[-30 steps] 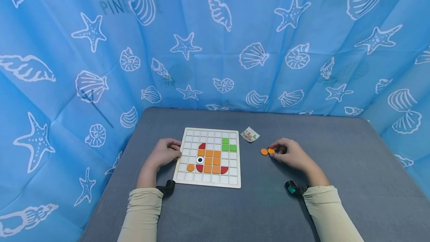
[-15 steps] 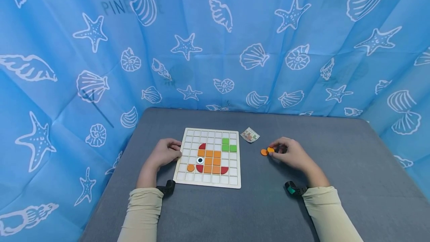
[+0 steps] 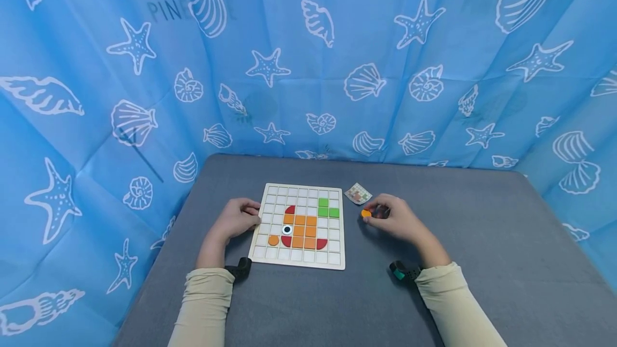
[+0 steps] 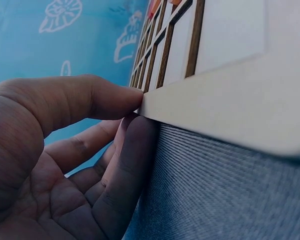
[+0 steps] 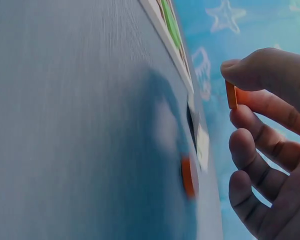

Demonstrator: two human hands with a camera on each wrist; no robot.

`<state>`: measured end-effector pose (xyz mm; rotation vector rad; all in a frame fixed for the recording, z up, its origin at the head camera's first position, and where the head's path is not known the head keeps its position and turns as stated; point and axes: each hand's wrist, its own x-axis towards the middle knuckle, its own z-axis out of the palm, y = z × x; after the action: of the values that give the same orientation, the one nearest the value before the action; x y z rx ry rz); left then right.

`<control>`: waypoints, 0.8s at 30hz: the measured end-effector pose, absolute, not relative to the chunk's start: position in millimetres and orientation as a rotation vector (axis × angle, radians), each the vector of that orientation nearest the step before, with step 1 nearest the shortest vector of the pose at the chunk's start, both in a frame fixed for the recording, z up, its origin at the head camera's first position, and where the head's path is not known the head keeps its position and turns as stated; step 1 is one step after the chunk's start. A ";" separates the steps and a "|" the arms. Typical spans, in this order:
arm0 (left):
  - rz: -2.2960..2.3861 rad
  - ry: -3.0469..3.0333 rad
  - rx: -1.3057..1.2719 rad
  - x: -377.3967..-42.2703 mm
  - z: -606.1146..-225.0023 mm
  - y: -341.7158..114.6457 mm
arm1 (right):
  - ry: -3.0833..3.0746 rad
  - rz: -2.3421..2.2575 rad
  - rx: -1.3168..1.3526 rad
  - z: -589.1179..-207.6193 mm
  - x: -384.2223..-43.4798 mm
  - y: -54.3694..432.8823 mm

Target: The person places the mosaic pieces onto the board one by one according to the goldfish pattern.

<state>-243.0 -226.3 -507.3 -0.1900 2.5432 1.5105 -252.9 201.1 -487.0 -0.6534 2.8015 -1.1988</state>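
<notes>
Between thumb and fingertips my right hand (image 3: 397, 219) pinches an orange disc (image 3: 366, 213), seen edge-on and raised above the table in the right wrist view. A second orange disc (image 5: 189, 177) lies on the table below that hand, largely hidden by the fingers in the head view. My left hand (image 3: 236, 220) holds the left edge of a pale grid board (image 3: 303, 265), thumb at the top edge and a finger against its underside. On the board sit orange squares (image 3: 299, 231), red quarter-round pieces (image 3: 322, 243), green squares (image 3: 323, 211), an eye disc (image 3: 287, 230) and an orange disc (image 3: 273, 240).
A small creased picture card (image 3: 358, 194) with a coloured grid lies just beyond the board's upper right corner. The grey cloth-covered table (image 3: 328, 309) ends at a blue shell-print curtain (image 3: 308, 95) behind and at the sides.
My right hand has lifted one orange disc from beside the other and carried it left toward the board. The left hand and the board have stayed in place.
</notes>
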 end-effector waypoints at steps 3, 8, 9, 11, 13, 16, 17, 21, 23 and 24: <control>1.511 2.546 -0.194 -243.2 -507.9 -226.7 | 2.764 -1.209 -0.682 -485.7 -253.4 182.8; 1.508 2.548 -0.199 -242.9 -507.2 -226.5 | 2.698 -1.200 -0.733 -483.0 -255.6 148.6; 1.509 2.547 -0.198 -242.7 -506.8 -226.4 | 2.687 -1.197 -0.756 -482.4 -256.2 141.5; 1.507 2.549 -0.199 -242.3 -506.4 -226.3 | 2.662 -1.196 -0.819 -481.1 -257.1 127.4; 1.505 2.551 -0.197 -242.1 -505.7 -226.1 | 2.633 -1.200 -0.863 -480.8 -257.8 113.5; 1.502 2.556 -0.195 -242.0 -505.3 -225.9 | 2.600 -1.195 -0.904 -483.0 -258.6 92.1; 1.501 2.555 -0.196 -242.0 -505.1 -225.8 | 2.588 -1.193 -0.907 -483.8 -258.3 85.1; 1.498 2.557 -0.190 -241.6 -505.2 -225.7 | 2.571 -1.156 -0.921 -485.9 -256.3 56.1; 1.497 2.554 -0.188 -241.7 -505.7 -226.1 | 2.562 -1.144 -0.920 -485.3 -254.4 43.2; 1.498 2.553 -0.186 -241.9 -506.0 -226.3 | 2.559 -1.139 -0.917 -484.8 -253.5 37.2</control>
<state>-241.9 -226.3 -506.0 -0.1857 2.5528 1.4978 -253.5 37.2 -484.8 -0.9171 2.5588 -1.1385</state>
